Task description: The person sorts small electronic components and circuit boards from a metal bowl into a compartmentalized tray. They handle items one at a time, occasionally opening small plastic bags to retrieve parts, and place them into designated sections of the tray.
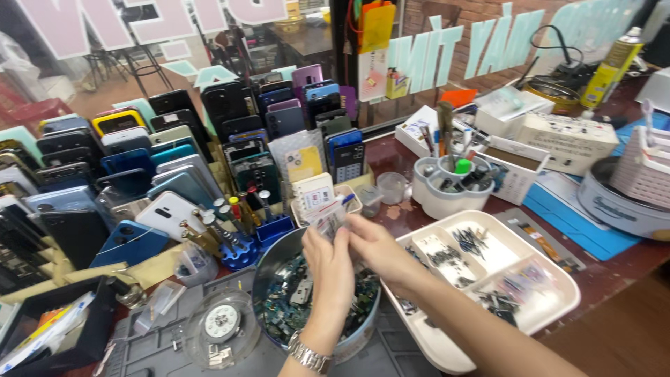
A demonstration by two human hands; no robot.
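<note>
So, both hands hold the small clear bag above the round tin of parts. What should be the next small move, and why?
Probably lower the small clear bag closer to the round tin. The left hand and right hand pinch it high up, so any loose piece could bounce out.

Phone repair shop: racked phone back covers [139, 160], screwdriver stand [234, 244], bowl of circuit parts [279, 307]

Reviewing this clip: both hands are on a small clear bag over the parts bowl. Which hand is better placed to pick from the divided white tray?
Probably the right hand: it lies nearest the divided white tray; the left hand is over the parts bowl.
</note>
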